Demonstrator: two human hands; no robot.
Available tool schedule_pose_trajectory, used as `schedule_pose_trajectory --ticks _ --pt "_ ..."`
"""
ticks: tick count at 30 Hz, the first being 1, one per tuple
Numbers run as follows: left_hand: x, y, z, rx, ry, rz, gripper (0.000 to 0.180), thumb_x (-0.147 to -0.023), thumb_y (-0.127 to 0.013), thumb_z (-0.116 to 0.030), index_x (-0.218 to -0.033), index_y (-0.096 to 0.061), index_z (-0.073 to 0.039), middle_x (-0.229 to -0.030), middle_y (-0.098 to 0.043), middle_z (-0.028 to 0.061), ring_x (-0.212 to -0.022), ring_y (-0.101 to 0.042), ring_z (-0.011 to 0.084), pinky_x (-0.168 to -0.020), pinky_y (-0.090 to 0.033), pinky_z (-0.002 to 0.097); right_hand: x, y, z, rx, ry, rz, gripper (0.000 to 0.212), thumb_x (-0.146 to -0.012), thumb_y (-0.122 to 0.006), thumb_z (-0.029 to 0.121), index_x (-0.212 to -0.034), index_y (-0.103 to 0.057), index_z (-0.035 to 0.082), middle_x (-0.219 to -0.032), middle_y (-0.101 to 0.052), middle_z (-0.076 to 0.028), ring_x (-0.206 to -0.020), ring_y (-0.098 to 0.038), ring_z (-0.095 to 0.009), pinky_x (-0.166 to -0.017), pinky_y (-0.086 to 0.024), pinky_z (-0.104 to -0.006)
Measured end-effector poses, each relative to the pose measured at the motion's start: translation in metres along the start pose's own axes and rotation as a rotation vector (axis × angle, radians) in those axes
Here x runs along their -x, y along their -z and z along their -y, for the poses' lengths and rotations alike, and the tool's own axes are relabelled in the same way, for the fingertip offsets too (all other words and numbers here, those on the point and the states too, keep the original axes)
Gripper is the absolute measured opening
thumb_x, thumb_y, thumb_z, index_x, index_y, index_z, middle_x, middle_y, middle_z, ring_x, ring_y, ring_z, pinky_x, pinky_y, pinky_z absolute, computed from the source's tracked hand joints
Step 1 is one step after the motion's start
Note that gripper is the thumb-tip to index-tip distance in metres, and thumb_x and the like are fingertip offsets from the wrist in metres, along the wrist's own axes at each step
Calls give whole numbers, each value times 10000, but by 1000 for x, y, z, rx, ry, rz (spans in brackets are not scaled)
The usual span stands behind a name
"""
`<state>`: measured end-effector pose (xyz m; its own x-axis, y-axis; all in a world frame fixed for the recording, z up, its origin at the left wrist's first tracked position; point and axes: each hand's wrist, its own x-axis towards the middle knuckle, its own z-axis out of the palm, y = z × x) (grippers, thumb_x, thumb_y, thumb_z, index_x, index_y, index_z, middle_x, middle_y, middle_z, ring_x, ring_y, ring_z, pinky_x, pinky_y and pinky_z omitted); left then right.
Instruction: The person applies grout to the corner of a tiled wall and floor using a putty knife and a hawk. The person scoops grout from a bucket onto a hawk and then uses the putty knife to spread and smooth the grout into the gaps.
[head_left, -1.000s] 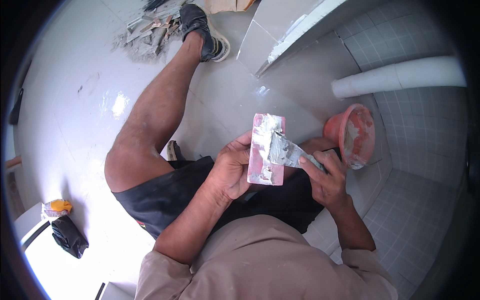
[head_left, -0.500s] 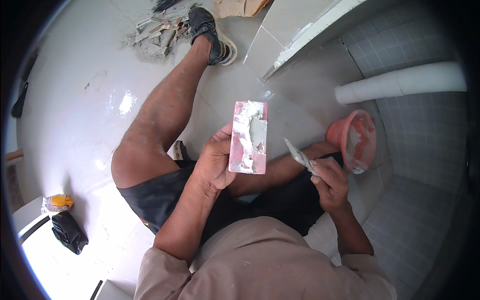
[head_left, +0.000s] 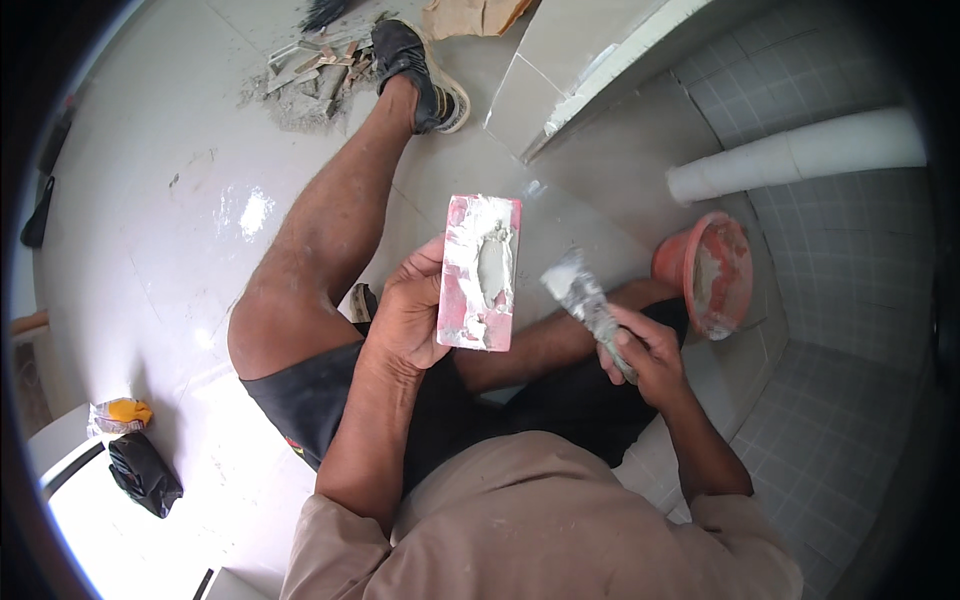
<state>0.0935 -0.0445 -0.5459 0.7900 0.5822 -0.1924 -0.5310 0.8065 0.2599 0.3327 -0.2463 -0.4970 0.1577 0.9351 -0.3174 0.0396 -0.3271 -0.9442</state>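
Note:
My left hand point(head_left: 411, 308) is closed around the left side of a small pink rectangular board point(head_left: 459, 313), held upright over my lap. White paste point(head_left: 486, 222) covers much of the board's face, with a smooth greyish hollow in it. To the right, my right hand point(head_left: 644, 352) grips a putty knife point(head_left: 588, 302) by its handle. The knife's blade points up and to the left, smeared with white and grey paste, and is apart from the board. The fingers behind the board are hidden.
A red bucket point(head_left: 690, 275) with paste-stained walls stands by my right knee, below a white pipe point(head_left: 800, 155). Broken tile pieces and rubble point(head_left: 325, 75) lie near my left shoe point(head_left: 420, 75). A black bag point(head_left: 143, 470) rests at far left. A tiled wall rises on the right.
The board has shifted slightly left. My right hand has turned the putty knife, so its flat blade shows more broadly. The paste's hollow looks narrower and more rounded.

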Motion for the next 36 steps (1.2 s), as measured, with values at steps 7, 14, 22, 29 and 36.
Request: schedule_pose_trajectory --ticks 7,14,22,29,36 --pt "-6 -4 -5 -160 -55 -14 430 -935 -526 132 -1356 -588 70 -1239 -695 181 -1084 -714 240 -950 -596 367 -12 0 83 542 275 -167 319 -971 -631 19 -1286 -668 -17 -978 -736 -162 -789 -691 -203 -719 -542 -330" --pt "-10 -9 0 -517 -106 -23 335 -974 -598 55 -1300 -672 29 -1106 -681 53 -1006 -635 142 -919 -493 277 -22 9 146 928 335 16 325 -900 -631 -14 -1208 -713 47 -894 -718 -179 -770 -691 -310 -698 -522 -392" --pt "-13 -6 6 -837 -112 114 358 -962 -580 90 -1285 -700 -8 -1058 -647 44 -984 -602 136 -920 -454 258 -31 13 151 1087 279 80 323 -877 -589 -62 -1168 -718 -4 -824 -686 -181 -732 -666 -311 -733 -499 -356" --pt "-17 -4 6 -892 -134 12 406 -955 -542 132 -1298 -698 -19 -1075 -648 50 -992 -602 136 -930 -452 256 -27 12 142 1051 243 29 317 -876 -618 -27 -1170 -719 39 -867 -706 -164 -770 -689 -317 -682 -514 -399" --pt "-16 -6 5 -1024 -112 40 351 -964 -555 105 -1275 -694 20 -1080 -655 46 -1000 -615 140 -923 -466 265 -40 6 130 1167 238 53 342 -891 -629 24 -1218 -709 82 -830 -669 -130 -734 -659 -328 -660 -503 -418"
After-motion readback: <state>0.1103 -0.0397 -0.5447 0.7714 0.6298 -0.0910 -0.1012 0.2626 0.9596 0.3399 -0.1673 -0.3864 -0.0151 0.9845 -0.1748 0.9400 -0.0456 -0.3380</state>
